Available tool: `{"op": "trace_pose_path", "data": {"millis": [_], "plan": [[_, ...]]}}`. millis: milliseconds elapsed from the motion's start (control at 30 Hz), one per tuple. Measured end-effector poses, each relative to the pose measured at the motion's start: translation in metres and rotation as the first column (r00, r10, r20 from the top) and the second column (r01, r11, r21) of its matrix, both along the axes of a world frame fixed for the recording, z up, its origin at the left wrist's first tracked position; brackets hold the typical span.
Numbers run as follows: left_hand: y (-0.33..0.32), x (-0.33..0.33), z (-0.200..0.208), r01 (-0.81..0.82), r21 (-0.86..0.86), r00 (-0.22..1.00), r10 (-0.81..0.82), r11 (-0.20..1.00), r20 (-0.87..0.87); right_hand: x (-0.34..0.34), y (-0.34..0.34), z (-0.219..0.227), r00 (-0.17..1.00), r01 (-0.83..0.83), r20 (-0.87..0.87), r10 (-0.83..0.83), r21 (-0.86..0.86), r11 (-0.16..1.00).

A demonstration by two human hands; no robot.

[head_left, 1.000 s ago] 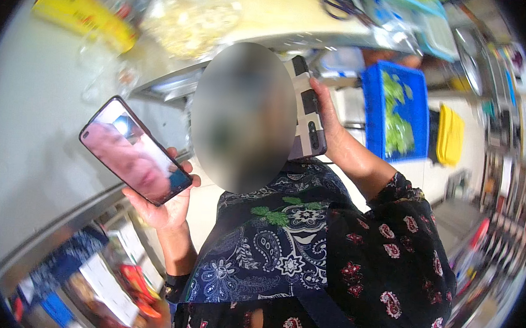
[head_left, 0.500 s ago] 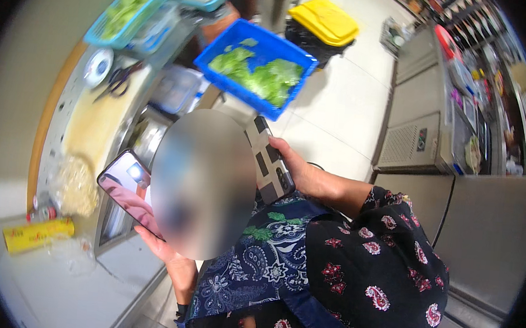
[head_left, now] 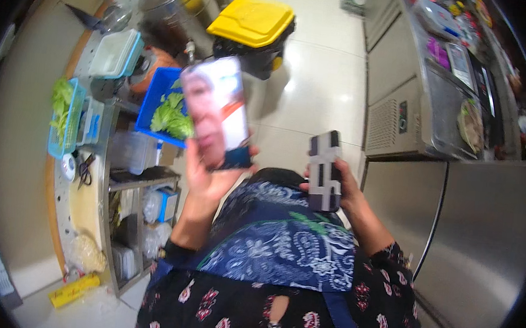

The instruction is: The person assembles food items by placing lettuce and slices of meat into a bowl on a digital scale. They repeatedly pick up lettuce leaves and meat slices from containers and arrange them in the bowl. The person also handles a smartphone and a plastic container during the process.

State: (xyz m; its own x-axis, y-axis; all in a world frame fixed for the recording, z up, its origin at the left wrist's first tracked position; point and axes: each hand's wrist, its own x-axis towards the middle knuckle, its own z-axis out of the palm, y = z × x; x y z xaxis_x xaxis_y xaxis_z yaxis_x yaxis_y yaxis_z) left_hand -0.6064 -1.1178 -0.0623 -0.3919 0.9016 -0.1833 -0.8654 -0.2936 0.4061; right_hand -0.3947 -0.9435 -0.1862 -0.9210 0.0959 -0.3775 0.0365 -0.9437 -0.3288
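My left hand (head_left: 204, 181) is wrapped round the lower end of a smartphone (head_left: 233, 110), held up in front of me. Its lit screen faces me with a pinkish and white picture. In my right hand (head_left: 348, 185) is a second smartphone (head_left: 325, 171) in a black and pale checkered case, its back turned up. The fingers grip it along the sides, and the two phones are apart. Beyond the left-hand phone, partly covered by it, a blue crate (head_left: 146, 110) holds green lettuce leaves (head_left: 172, 116).
A yellow-lidded bin (head_left: 253, 18) stands on the tiled floor ahead. On my left, a shelf unit carries a light-blue basket of greens (head_left: 61, 116), scissors (head_left: 86, 169) and a yellow box (head_left: 74, 291). Steel cabinets (head_left: 478, 222) line the right side, with a cluttered counter above.
The view has turned. The left-hand phone has come up from the lower left to the middle, now over the crate's edge. The right-hand phone has swung more upright and lies farther right.
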Motion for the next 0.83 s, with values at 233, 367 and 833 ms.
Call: {"op": "trace_pose_path", "data": {"millis": [233,367,833], "plan": [[0.161,-0.034,-0.053,0.186,-0.061,0.961,-0.195,0.981,-0.197,0.011,0.082,-0.058,0.961,0.276,0.028,-0.276,0.013,0.961],[0.258,-0.085,-0.067,0.172,-0.154,0.932,-0.211,0.973,-0.295,-0.023,0.176,-0.056,0.922,0.379,0.068,-0.381,0.04,0.925],[0.541,-0.278,-0.021,0.226,-0.055,0.875,-0.228,0.972,-0.427,-0.221,0.466,-0.025,0.889,0.361,0.177,-0.423,0.297,0.884]]}}
